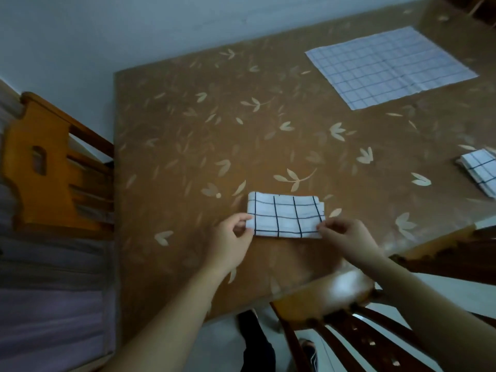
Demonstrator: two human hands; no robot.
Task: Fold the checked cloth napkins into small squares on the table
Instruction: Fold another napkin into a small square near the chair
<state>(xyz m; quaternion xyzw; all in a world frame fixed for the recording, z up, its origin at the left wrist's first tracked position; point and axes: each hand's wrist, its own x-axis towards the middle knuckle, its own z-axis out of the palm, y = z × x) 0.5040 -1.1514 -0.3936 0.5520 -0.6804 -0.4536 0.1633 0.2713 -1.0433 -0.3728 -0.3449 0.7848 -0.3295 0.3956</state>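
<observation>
- Folded napkin (285, 215): narrow strip on desk (188, 135), just ahead of both hands, long axis running L–R.
- Left hand (233, 241): fingers pinch strip's near-left end.
- Right hand (347, 237): fingers pinch near-right corner.
- Both equally near, one per end; next fold prob. end over end along that axis to make a square.
- Unfolded napkin (390, 66) far right; finished square (480, 170) at right edge.

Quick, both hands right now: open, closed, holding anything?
Left hand: pinching the left end of the folded napkin.
Right hand: fingers closed on the napkin's near right corner.
</observation>
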